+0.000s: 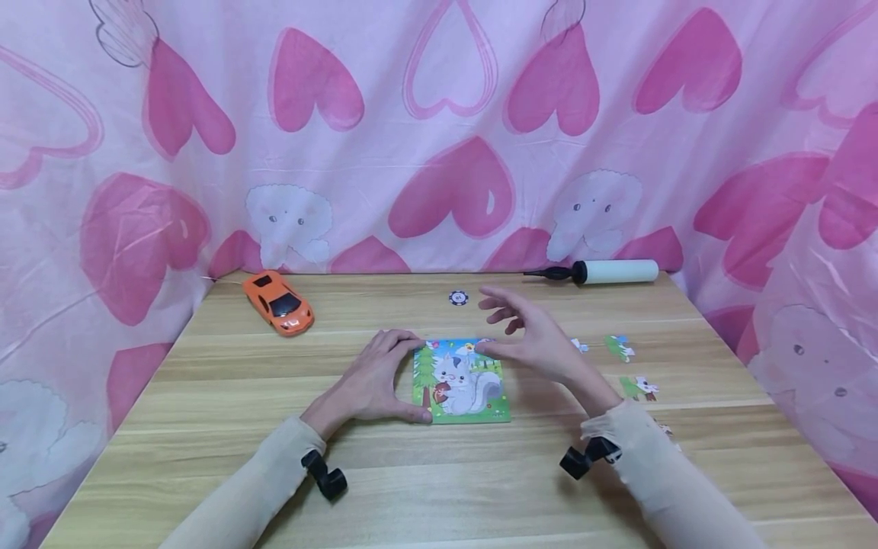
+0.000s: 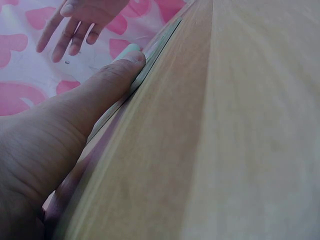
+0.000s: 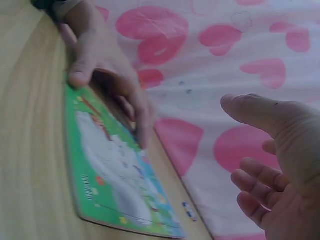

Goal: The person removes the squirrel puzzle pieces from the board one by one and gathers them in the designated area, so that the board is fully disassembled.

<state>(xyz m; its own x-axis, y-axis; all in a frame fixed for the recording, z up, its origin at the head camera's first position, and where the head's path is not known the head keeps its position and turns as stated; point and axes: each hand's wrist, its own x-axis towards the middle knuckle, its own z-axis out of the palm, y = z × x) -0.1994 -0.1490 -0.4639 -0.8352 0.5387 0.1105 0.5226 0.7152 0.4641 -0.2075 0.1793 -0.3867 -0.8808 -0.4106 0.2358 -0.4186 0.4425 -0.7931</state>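
Note:
A square jigsaw puzzle board point(image 1: 469, 389) with a grey squirrel picture lies flat on the wooden table. My left hand point(image 1: 373, 379) holds it by its left side, thumb at the near corner and fingertips at the far corner. In the right wrist view, the same board point(image 3: 115, 170) shows a thin green edge, with the left hand point(image 3: 107, 65) spanning its side. My right hand point(image 1: 531, 335) is raised over the board's far right corner, fingers apart and loosely bent, with nothing in its grasp. From the left wrist, the thumb point(image 2: 112, 82) appears along the board's edge.
Several loose jigsaw pieces point(image 1: 639, 388) lie to the right, some partly behind the right forearm. An orange toy car point(image 1: 279, 303) sits at the far left. Toward the back are a poker chip point(image 1: 458, 298) and a white hand pump point(image 1: 620, 271). Pink heart-print curtain point(image 1: 453, 187) surrounds the table.

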